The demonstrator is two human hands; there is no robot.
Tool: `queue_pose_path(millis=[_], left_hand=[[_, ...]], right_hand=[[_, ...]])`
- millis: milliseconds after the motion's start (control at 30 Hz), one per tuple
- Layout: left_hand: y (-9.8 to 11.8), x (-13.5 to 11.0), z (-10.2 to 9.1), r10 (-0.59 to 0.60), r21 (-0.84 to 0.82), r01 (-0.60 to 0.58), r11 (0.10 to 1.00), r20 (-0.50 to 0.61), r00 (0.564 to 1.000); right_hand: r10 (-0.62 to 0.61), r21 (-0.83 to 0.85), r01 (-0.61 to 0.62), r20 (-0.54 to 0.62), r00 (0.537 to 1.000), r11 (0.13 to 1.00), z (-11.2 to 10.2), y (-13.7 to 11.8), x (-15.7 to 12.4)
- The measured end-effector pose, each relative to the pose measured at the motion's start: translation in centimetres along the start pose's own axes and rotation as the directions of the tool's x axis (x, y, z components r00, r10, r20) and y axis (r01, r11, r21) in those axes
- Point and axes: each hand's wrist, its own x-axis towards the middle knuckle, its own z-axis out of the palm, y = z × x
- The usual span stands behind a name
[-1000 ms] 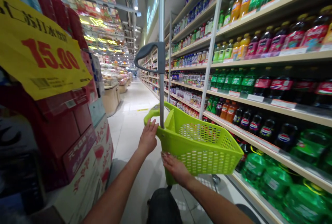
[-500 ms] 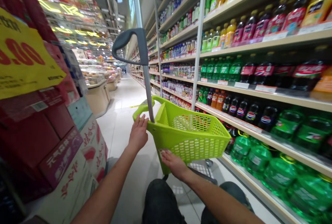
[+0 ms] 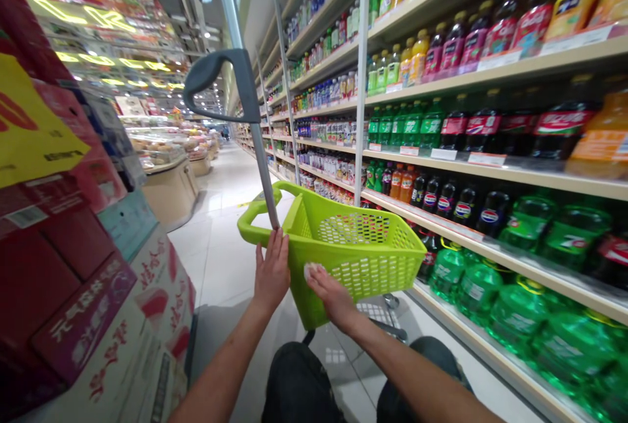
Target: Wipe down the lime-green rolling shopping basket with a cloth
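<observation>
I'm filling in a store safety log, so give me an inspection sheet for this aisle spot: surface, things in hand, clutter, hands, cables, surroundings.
Surface: pale, glossy floor tiles.
Job's things: green wheeled basket with a grey handle on a tilted pole; white cloth against its side wall.
Clutter: stacked boxes at left, with a yellow sign.
Hands: left hand flat on the basket by the pole; right hand presses the cloth to the basket.
Cables: nothing seen.
Surroundings: shelves of bottles at right; counters further down the aisle.
</observation>
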Motion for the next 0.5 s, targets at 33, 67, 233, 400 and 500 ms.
queue_pose_path(millis=[33, 67, 233, 400, 500], left_hand=[[0.3, 0.0, 0.1, 0.02, 0.0, -0.02, 1.0, 0.002, 1.0], [0.7, 0.1, 0.3, 0.039, 0.0, -0.039, 0.999, 0.006, 0.999], [2.5, 0.1, 1.0, 0.095, -0.001, -0.096, 0.995, 0.056, 0.994], [3.6, 0.3, 1.6, 0.133, 0.003, -0.134, 0.991, 0.096, 0.986], [4.6, 1.1, 1.9, 0.16, 0.001, -0.161, 0.987, 0.118, 0.98]], right_hand=[[0.02, 0.006, -0.02, -0.055, 0.998, 1.0, -0.7, 0.3, 0.9], [0.04, 0.009, -0.039, -0.102, 0.994, 0.999, -1.3, 0.6, 1.8], [0.056, -0.061, -0.058, -0.045, 0.997, 0.996, -1.0, 1.8, 0.8], [0.079, -0.098, -0.074, 0.046, 0.996, 0.992, -0.8, 2.3, -2.4], [0.17, -0.098, -0.174, -0.047, 0.984, 0.98, -2.8, 3.4, -0.9]])
